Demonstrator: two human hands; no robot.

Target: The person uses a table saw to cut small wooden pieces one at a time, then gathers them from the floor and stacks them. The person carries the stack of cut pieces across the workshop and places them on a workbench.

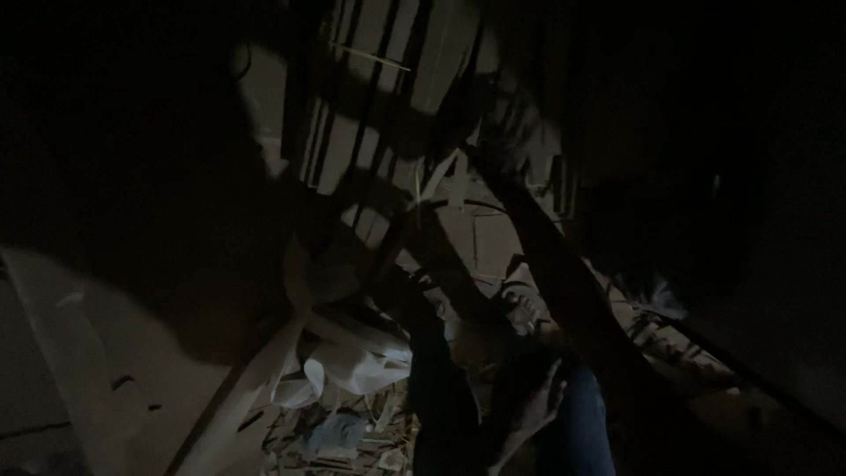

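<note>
The scene is very dark. Low in the middle, a hand that I take to be my right hand [530, 401] rests by my blue-trousered knee [582, 427], fingers loosely apart, nothing visible in it. Just to its right a long dark strip [564, 282] runs diagonally from the upper middle down to the lower right. A pale rounded shape [322, 269] that may be my left hand sits at the top of a pale plank [242, 397]. Its grip is lost in shadow.
Pale upright slats [379, 97] stand at the back. A white cloth or bag [357, 366] lies on the ground among thin strips and scraps [344, 436]. A pale sheet [79, 353] fills the lower left. Heavy shadow covers the left and right sides.
</note>
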